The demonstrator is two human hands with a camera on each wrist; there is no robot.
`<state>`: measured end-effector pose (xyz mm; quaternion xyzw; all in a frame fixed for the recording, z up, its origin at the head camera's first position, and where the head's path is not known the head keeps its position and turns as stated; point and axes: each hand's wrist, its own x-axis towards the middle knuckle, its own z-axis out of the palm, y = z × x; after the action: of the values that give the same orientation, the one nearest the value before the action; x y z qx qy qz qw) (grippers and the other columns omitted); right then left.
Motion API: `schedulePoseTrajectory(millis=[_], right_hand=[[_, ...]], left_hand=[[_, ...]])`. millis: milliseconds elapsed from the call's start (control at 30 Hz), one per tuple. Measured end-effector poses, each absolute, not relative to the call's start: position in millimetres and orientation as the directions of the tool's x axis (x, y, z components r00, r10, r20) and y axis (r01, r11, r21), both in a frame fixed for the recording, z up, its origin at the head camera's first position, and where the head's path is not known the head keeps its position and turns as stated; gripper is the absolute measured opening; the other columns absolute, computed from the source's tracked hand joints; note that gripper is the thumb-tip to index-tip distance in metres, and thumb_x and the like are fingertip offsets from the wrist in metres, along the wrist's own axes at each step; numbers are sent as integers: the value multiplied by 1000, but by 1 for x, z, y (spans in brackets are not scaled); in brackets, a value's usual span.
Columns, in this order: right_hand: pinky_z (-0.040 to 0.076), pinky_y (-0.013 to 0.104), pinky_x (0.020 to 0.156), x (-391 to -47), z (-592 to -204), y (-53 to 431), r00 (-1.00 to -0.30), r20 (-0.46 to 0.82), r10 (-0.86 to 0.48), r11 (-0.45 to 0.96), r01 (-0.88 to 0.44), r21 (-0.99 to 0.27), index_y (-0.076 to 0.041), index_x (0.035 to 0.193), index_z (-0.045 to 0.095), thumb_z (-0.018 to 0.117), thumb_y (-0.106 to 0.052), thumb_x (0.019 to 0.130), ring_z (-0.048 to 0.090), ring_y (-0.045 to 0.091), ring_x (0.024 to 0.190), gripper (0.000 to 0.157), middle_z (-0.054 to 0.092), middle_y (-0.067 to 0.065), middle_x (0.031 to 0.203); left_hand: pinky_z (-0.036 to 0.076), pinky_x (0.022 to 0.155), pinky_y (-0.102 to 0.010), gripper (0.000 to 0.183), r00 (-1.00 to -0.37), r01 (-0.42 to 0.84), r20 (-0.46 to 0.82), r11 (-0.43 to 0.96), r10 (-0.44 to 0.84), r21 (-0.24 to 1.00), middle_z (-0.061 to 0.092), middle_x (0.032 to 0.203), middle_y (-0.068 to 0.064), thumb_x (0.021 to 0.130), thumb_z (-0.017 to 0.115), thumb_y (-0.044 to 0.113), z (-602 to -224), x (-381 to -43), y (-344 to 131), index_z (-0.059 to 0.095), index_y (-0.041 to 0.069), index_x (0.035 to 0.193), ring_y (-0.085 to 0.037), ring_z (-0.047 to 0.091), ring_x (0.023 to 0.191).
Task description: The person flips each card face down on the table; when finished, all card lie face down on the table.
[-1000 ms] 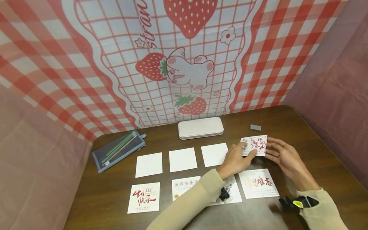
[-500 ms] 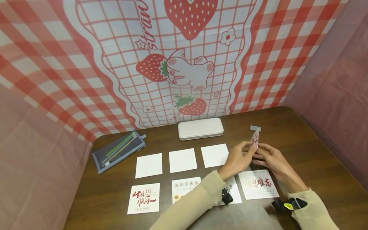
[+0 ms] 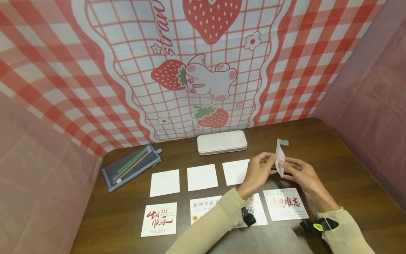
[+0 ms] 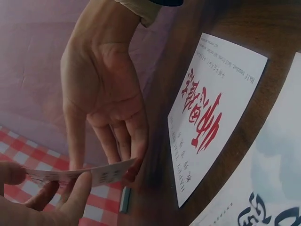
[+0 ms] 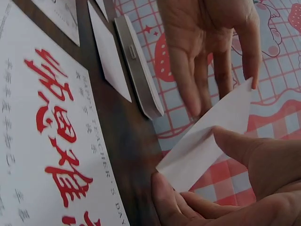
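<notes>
A thin greeting card (image 3: 280, 157) stands nearly edge-on between my hands, its plain white side showing in the head view. My right hand (image 3: 303, 175) pinches it; in the right wrist view the thumb (image 5: 235, 143) lies on the blank face with fingers at the lower edge. My left hand (image 3: 257, 173) holds the card's other side, its thumb (image 4: 81, 190) against it in the left wrist view. Pink print and small dark writing show on the card (image 4: 106, 175) there. Beneath my hands lies a square card with red characters (image 3: 285, 204).
Three blank white cards (image 3: 165, 182) form a row, with printed cards (image 3: 159, 219) in front, some partly hidden by my left sleeve. A white case (image 3: 222, 142), a mesh pencil pouch (image 3: 131, 167) and a small grey block (image 3: 283, 142) lie further back. Strawberry-patterned cloth (image 3: 203, 70) hangs behind.
The card has turned from its pink blossom face to edge-on, and its white side now shows. My right hand has shifted left, closer to my left hand, and grips the card.
</notes>
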<state>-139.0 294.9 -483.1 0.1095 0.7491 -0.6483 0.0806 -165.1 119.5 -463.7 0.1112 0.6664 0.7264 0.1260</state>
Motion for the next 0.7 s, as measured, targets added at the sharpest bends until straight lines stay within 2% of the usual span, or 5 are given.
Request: schedulePoseTrajectory(millis=[100, 267, 367, 533, 700], right_hand=[[61, 18, 78, -140, -484, 298, -962, -247, 116, 168, 264, -950, 16, 155, 29, 67, -28, 103, 63, -11, 89, 78, 61, -16, 105], [59, 17, 73, -140, -484, 304, -958, -194, 211, 321, 256, -912, 10, 152, 42, 75, -33, 98, 60, -11, 84, 77, 65, 13, 125], [57, 16, 70, -140, -482, 307, -959, -160, 236, 393, 245, -887, 7, 150, 47, 76, -34, 96, 59, -13, 82, 74, 60, 28, 137], [55, 14, 67, -139, -480, 314, -967, -103, 234, 480, 207, -853, 7, 146, 53, 78, -28, 95, 56, -18, 81, 66, 62, 29, 133], [50, 10, 64, -139, -483, 318, -971, -46, 234, 601, 181, -779, 5, 140, 59, 82, -27, 92, 53, -18, 81, 63, 68, 29, 127]], left_hand=[[66, 80, -29, 27, -947, -2, 37, -122, 319, 993, 73, 115, -25, 103, 62, 8, -463, -167, 116, 68, -1, 127, -32, 77, 103], [67, 80, -36, 37, -959, 57, 77, -83, 273, 995, 71, 113, -24, 95, 63, -8, -462, -169, 112, 68, 0, 130, -28, 77, 95], [67, 77, -34, 42, -963, 65, 74, -45, 258, 997, 71, 110, -25, 91, 62, -13, -464, -170, 110, 67, 0, 131, -26, 77, 91], [62, 64, -18, 44, -969, 61, 48, 48, 241, 997, 73, 103, -25, 86, 63, -15, -469, -171, 106, 70, -2, 127, -16, 77, 80], [57, 58, -14, 42, -974, 33, -3, 155, 224, 987, 77, 95, -21, 78, 68, -15, -473, -173, 105, 73, -3, 119, -11, 75, 69]])
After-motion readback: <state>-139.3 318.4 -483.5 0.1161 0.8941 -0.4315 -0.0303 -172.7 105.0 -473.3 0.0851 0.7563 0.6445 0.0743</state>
